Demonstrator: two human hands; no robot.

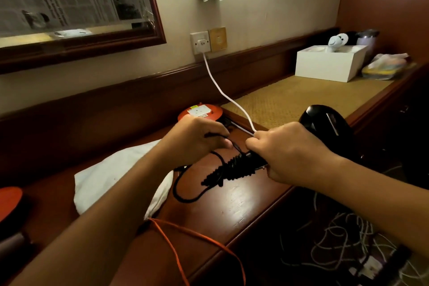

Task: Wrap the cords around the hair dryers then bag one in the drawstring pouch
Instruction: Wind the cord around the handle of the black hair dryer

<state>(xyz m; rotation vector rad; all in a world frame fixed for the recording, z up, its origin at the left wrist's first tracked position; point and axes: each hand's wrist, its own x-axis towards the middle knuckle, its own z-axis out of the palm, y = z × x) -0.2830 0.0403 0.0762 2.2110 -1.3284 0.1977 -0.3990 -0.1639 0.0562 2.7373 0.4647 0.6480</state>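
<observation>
Head view | right hand [294, 153]: fingers curled tight round the black hair dryer [327, 127] | handle axis runs down-left from those fingers, cord [229, 168] partly coiled on it | left hand [197, 139], nearer the slack, pinches cord just left of the handle | drawstring pouch [111, 176] lies beneath the left forearm

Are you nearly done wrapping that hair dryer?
Partway. Several turns of black cord already sit round the hair dryer handle. The right hand grips the dryer, the left hand pinches the cord, and a loose loop lies on the desk. The white pouch lies beside it, dryer not bagged yet.
</observation>
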